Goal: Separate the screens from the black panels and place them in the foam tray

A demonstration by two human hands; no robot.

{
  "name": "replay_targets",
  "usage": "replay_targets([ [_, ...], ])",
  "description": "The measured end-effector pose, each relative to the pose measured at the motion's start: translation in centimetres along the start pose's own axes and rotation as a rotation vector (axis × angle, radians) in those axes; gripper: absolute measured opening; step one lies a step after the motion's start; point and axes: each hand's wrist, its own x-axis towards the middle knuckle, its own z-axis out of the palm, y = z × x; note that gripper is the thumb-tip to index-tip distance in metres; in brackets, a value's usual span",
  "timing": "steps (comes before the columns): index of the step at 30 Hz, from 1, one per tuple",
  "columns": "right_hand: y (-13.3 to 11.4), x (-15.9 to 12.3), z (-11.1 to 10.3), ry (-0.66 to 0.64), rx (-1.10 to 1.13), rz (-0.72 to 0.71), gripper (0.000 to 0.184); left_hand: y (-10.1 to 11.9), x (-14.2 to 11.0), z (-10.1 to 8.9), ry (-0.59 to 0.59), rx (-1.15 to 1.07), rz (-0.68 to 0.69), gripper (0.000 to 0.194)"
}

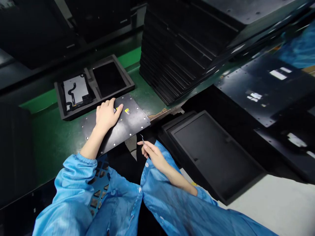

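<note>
"How are the fingers?"
"The left hand (pixel 107 114) lies on the dark plate (pixel 129 121), its fingers loosely spread and thumb apart. The right hand (pixel 153 154) pinches a hook-tipped tool (pixel 143 141)."
"Where's that tool?"
"At the plate's four o'clock, just off its edge."
"And the plate itself?"
"Toward nine o'clock from the view's centre, over the green bench (pixel 54 141); a two-compartment tray (pixel 125 71) sits at its eleven, a black stack (pixel 177 59) at its two."
</note>
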Motion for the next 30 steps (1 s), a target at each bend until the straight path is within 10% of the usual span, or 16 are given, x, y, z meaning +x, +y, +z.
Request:
replay_targets([
  [18, -1.2, 1.0, -1.4, 0.208, -0.439, -0.174, 0.052, -0.2, 0.3, 0.1, -0.007, -0.040, 0.002, 0.067],
  [24, -5.2, 0.4, -2.4, 0.104, -0.718, -0.205, 0.047, -0.1, 0.3, 0.5, -0.011, -0.067, -0.009, 0.069],
  [30, -13.6, -0.2, -1.3, -0.022, -1.556, -0.004, 0.045, -0.7, -0.2, 0.0, -0.078, -0.133, 0.090, 0.080],
])
